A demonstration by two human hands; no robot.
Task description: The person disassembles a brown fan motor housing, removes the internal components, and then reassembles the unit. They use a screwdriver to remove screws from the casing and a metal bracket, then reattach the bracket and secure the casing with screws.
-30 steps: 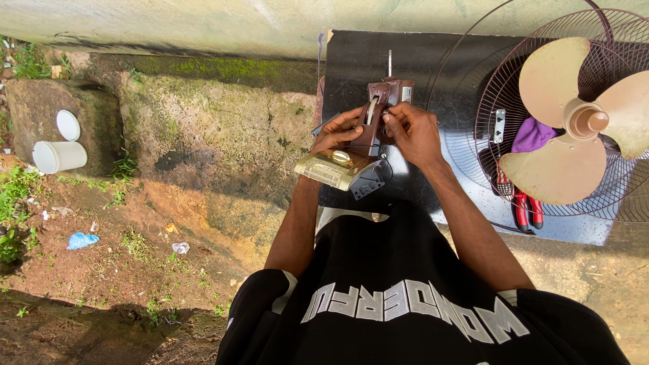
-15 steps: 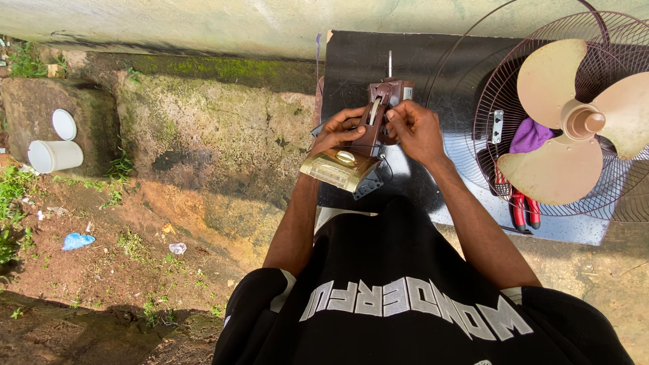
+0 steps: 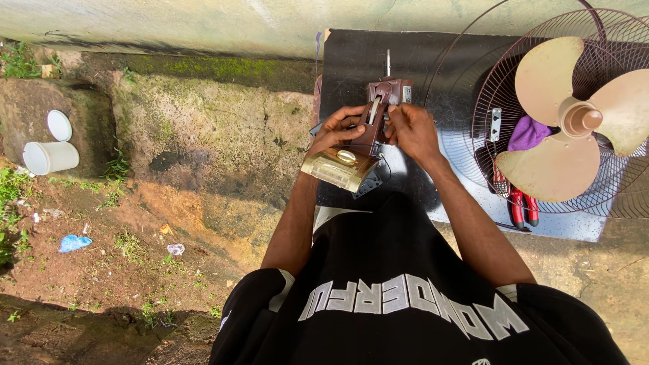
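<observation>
I hold a brown fan motor assembly with a thin metal shaft sticking up, over a dark metal sheet. My left hand grips its left side and lower body. My right hand closes on its right side, fingers at the middle of the housing. A translucent tan cover piece hangs from the bottom of the assembly, just below my left hand.
A wire fan guard with a beige three-blade propeller lies on the right of the sheet. Red-handled pliers and a purple cloth sit under it. A white cup and lid rest on mossy concrete at left.
Both hands and the motor assembly have stayed almost in place; my fingers have shifted slightly on the housing and the tan cover has tilted a little.
</observation>
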